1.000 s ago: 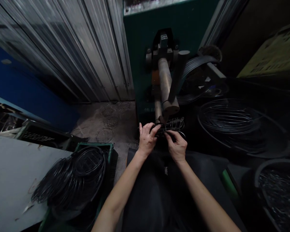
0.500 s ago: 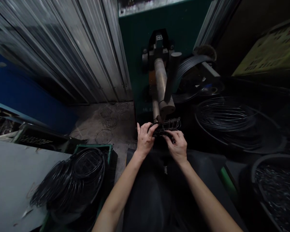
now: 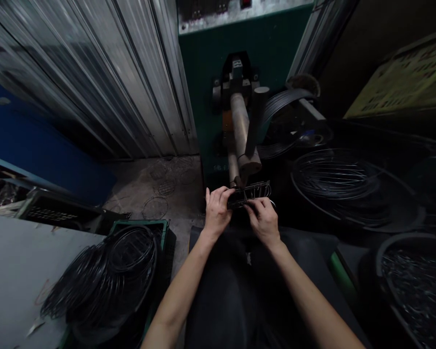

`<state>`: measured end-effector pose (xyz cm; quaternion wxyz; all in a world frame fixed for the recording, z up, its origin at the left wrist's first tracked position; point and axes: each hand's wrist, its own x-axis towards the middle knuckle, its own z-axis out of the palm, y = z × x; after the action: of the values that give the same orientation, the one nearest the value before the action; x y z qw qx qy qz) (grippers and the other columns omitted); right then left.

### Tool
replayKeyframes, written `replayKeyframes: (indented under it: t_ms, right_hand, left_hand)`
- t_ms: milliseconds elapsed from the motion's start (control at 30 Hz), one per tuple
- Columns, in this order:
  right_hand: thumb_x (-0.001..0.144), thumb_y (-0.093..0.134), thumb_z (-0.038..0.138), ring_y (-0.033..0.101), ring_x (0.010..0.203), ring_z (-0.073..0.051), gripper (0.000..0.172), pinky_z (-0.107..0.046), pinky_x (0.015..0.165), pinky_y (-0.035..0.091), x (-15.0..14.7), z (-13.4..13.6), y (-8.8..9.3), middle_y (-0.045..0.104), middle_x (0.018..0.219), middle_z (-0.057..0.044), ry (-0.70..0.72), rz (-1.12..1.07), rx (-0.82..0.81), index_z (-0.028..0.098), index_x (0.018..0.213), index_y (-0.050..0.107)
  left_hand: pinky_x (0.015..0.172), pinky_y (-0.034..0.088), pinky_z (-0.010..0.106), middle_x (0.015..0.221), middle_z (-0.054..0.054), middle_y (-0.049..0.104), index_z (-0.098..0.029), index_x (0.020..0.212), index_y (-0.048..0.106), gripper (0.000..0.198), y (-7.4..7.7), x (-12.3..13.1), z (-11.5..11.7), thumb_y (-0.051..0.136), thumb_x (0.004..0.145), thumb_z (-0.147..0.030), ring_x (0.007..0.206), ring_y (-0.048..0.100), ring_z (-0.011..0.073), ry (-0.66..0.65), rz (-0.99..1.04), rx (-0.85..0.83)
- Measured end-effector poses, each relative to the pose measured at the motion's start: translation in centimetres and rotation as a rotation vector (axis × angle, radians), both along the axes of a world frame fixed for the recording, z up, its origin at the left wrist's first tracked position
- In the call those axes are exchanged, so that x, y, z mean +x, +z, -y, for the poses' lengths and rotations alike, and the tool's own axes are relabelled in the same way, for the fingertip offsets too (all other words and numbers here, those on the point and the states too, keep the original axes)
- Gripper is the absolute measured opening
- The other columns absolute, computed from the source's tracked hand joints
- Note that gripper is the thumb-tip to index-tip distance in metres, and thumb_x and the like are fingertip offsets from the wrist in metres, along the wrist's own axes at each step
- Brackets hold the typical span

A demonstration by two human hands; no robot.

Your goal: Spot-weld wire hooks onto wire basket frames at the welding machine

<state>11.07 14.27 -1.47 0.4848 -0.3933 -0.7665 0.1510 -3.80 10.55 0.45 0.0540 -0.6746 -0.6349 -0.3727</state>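
Observation:
A small dark wire frame [image 3: 259, 190] is between my hands, at the lower tip of the metal arms [image 3: 241, 127] of a green machine [image 3: 203, 63]. My left hand [image 3: 218, 211] is closed on the frame's left end, fingers bent over its top. My right hand [image 3: 264, 219] pinches the near edge of the frame with thumb and fingers. The frame's right end sticks out beyond my right fingers. Where the frame meets the machine's tip is partly hidden by my left fingers.
Round wire grids [image 3: 131, 249] are piled in a container at the lower left, beside a pale board [image 3: 18, 271]. On the right stand a tub [image 3: 403, 220] with wire grids and a bucket [image 3: 381, 257] of small metal pieces. A wire coil [image 3: 288, 99] hangs behind.
The view has shifted slightly. My right hand has moved a little left along the frame and its fingers are drawn closer together. My left hand stays on the frame's left end.

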Motion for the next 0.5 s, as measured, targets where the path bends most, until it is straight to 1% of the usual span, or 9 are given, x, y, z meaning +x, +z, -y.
replayKeyframes:
  t_ms: [167,267,333,400,433,467,500]
  right_hand:
    - [0.091,0.047,0.029,0.056,0.078,-0.016,0.018,-0.032,0.072,0.051,-0.5,0.2,-0.3,0.054,0.083,-0.005,-0.035,-0.022,0.023,0.019,0.089,0.062]
    - [0.091,0.045,0.03,0.058,0.079,-0.017,0.02,-0.032,0.073,0.051,-1.1,0.8,0.1,0.056,0.084,-0.006,-0.049,-0.033,0.003,0.02,0.093,0.063]
    - [0.091,0.045,0.034,0.059,0.079,-0.019,0.023,-0.033,0.072,0.05,-0.4,1.6,0.6,0.058,0.085,-0.008,-0.079,-0.014,-0.011,0.02,0.098,0.063]
    - [0.091,0.046,0.037,0.06,0.078,-0.02,0.025,-0.035,0.07,0.049,2.1,2.7,0.9,0.06,0.086,-0.009,-0.112,0.011,-0.02,0.022,0.102,0.062]
    - [0.09,0.047,0.04,0.06,0.078,-0.021,0.026,-0.036,0.069,0.048,4.3,3.3,0.8,0.062,0.086,-0.01,-0.142,0.026,-0.028,0.023,0.102,0.062]
    - [0.089,0.048,0.042,0.06,0.079,-0.023,0.025,-0.038,0.069,0.046,7.2,3.9,0.5,0.062,0.086,-0.011,-0.185,0.035,-0.041,0.024,0.1,0.062]
    - [0.086,0.05,0.047,0.06,0.077,-0.023,0.026,-0.04,0.068,0.044,10.7,4.4,0.1,0.063,0.083,-0.012,-0.267,0.063,-0.05,0.027,0.095,0.063]
  left_hand:
    - [0.109,0.027,0.054,0.113,0.006,0.058,-0.023,0.116,0.047,0.048,0.0,-0.1,-0.1,0.058,0.072,-0.007,0.107,0.055,0.0198,0.007,0.001,0.041]
    - [0.109,0.026,0.054,0.114,0.006,0.058,-0.023,0.117,0.045,0.051,-0.2,-0.1,-0.1,0.06,0.072,-0.007,0.11,0.055,0.0195,-0.013,0.003,0.054]
    - [0.11,0.024,0.055,0.119,0.007,0.056,-0.023,0.12,0.041,0.054,-0.5,-0.3,0.1,0.06,0.072,-0.007,0.115,0.052,0.0196,-0.046,0.016,0.082]
    - [0.111,0.019,0.057,0.131,0.011,0.048,-0.023,0.125,0.035,0.061,-1.1,-0.6,0.4,0.063,0.072,-0.01,0.126,0.043,0.022,-0.048,0.037,0.109]
    - [0.111,0.018,0.058,0.137,0.014,0.041,-0.022,0.129,0.031,0.068,-1.6,-0.8,0.5,0.065,0.071,-0.014,0.131,0.037,0.0243,-0.025,0.056,0.115]
    - [0.11,0.018,0.059,0.142,0.017,0.034,-0.021,0.133,0.026,0.076,-2.1,-1.2,0.6,0.069,0.07,-0.019,0.134,0.032,0.027,0.008,0.083,0.114]
    - [0.109,0.021,0.059,0.143,0.019,0.03,-0.021,0.135,0.022,0.084,-2.6,-1.6,0.7,0.071,0.068,-0.024,0.135,0.029,0.0291,0.038,0.115,0.106]
